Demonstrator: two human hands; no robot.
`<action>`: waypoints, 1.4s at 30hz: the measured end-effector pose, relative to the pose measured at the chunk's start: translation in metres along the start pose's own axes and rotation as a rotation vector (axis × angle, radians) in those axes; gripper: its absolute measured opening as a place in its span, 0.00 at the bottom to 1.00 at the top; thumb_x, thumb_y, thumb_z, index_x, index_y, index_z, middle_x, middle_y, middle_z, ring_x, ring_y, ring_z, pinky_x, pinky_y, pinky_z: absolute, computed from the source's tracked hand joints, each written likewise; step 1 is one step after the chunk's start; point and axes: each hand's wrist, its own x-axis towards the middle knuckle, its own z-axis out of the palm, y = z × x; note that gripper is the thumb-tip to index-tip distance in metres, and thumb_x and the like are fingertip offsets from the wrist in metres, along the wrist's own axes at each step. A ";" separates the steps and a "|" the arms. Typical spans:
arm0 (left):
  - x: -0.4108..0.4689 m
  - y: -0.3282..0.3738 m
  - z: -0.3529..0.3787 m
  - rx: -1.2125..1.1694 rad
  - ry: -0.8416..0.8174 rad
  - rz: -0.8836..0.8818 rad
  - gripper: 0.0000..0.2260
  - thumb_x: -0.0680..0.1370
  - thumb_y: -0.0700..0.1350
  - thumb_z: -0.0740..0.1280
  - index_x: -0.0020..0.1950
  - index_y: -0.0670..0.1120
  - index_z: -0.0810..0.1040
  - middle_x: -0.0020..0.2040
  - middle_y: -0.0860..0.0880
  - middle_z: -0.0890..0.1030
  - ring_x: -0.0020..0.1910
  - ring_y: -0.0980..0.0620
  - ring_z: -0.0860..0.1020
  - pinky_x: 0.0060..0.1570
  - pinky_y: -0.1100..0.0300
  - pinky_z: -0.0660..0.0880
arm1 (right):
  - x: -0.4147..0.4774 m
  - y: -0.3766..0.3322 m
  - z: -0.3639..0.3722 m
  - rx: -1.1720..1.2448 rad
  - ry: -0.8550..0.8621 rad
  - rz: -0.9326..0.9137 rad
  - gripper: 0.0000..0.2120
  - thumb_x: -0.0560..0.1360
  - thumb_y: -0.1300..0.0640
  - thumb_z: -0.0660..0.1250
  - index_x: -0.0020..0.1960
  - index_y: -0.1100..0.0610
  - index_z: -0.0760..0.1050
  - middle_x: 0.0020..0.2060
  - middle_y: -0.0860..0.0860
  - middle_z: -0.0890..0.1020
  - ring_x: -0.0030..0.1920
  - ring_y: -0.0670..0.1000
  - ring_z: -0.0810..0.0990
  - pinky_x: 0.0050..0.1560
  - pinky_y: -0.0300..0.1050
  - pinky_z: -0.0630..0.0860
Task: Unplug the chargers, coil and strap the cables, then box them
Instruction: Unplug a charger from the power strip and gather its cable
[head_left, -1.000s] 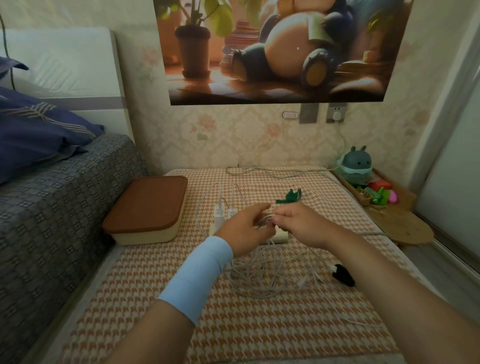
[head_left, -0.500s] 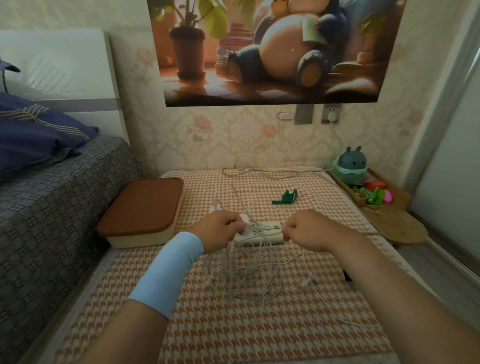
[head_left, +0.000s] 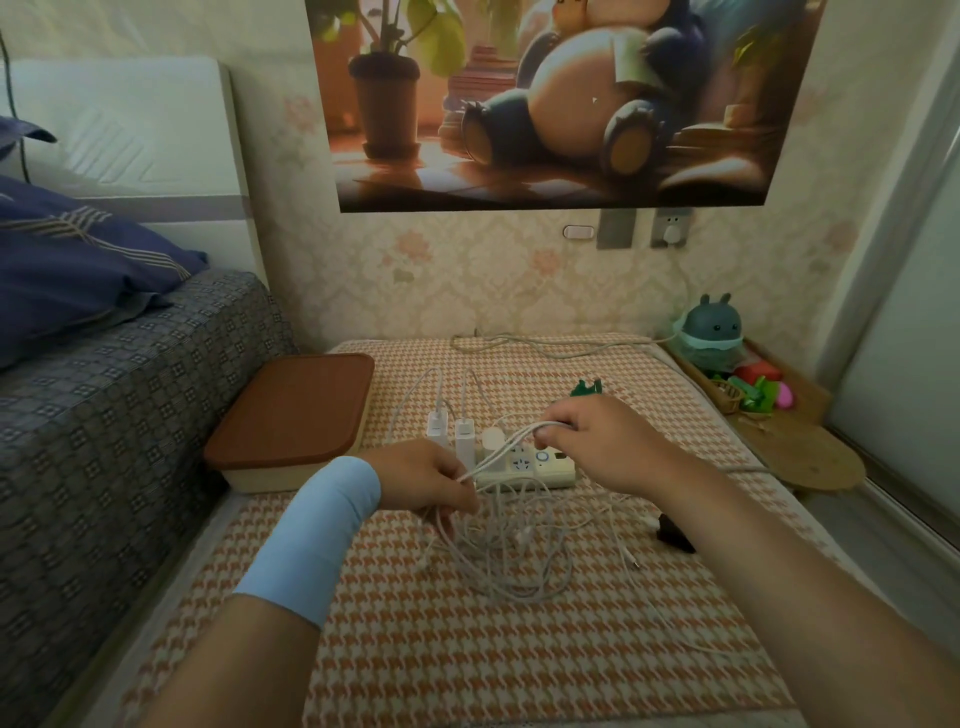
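Left grip (head_left: 431, 483) and right grip (head_left: 597, 441) both pinch one white cable (head_left: 498, 453), taut above the strip (head_left: 550, 470). Two chargers (head_left: 448, 431) sit plugged in. Risk: pulling could knot the loose tangle (head_left: 509, 561) below, or drag the strip.

The checked mat (head_left: 467, 649) bears a lidded box (head_left: 296, 410), power strip (head_left: 540, 465), tangled cables (head_left: 509, 551).
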 end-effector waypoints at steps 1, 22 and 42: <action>-0.003 -0.003 -0.004 -0.013 0.021 0.013 0.11 0.77 0.52 0.70 0.50 0.44 0.83 0.42 0.50 0.87 0.48 0.53 0.84 0.54 0.59 0.77 | 0.000 0.005 0.001 0.009 0.005 0.027 0.13 0.82 0.49 0.63 0.45 0.52 0.81 0.31 0.50 0.76 0.30 0.50 0.72 0.35 0.47 0.66; 0.012 0.050 0.012 -1.102 0.842 0.396 0.09 0.84 0.43 0.57 0.45 0.46 0.70 0.25 0.54 0.63 0.21 0.56 0.60 0.20 0.64 0.59 | -0.004 -0.037 0.023 0.826 -0.399 0.143 0.31 0.69 0.30 0.67 0.57 0.54 0.84 0.35 0.58 0.82 0.20 0.45 0.59 0.24 0.40 0.56; 0.004 0.029 0.003 -1.269 0.299 0.337 0.10 0.85 0.44 0.57 0.45 0.44 0.70 0.33 0.49 0.63 0.28 0.55 0.64 0.29 0.63 0.69 | -0.004 -0.022 0.008 0.445 -0.646 0.236 0.17 0.69 0.49 0.77 0.46 0.63 0.84 0.38 0.54 0.80 0.40 0.53 0.76 0.46 0.46 0.72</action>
